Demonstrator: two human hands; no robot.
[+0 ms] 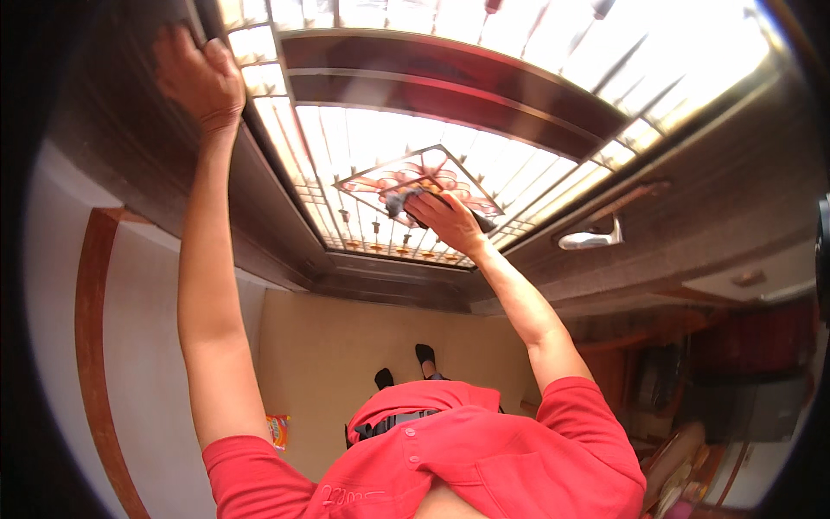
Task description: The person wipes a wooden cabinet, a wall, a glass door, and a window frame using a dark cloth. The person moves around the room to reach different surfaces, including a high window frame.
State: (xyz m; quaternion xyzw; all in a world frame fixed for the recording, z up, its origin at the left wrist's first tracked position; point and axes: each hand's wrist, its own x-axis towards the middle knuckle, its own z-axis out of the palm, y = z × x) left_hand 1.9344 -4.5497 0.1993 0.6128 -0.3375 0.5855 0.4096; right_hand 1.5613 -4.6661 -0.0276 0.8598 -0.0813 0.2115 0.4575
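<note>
My left hand [201, 81] rests high on the dark frame [275, 214] around a bright glazed panel [389, 130], its thumb apart from the fingers and nothing held. The fingers are slightly blurred. Lower on the panel, my right hand [450, 224] presses a dark grey cloth [405, 202] flat, partly covering it. Behind the cloth is a metal grille with a diamond-shaped ornament [441, 172], whose lower part is hidden by the hand and cloth. Two dark red bars [441, 65] cross the panel above.
Right of the panel, a silver lever handle [590, 240] sticks out from the dark frame. A colourful packet [279, 431] lies on the beige floor [324, 344] by my left arm. Along the left wall [152, 324] runs a brown wooden strip [94, 324]. My dark-covered feet [425, 353] stand below.
</note>
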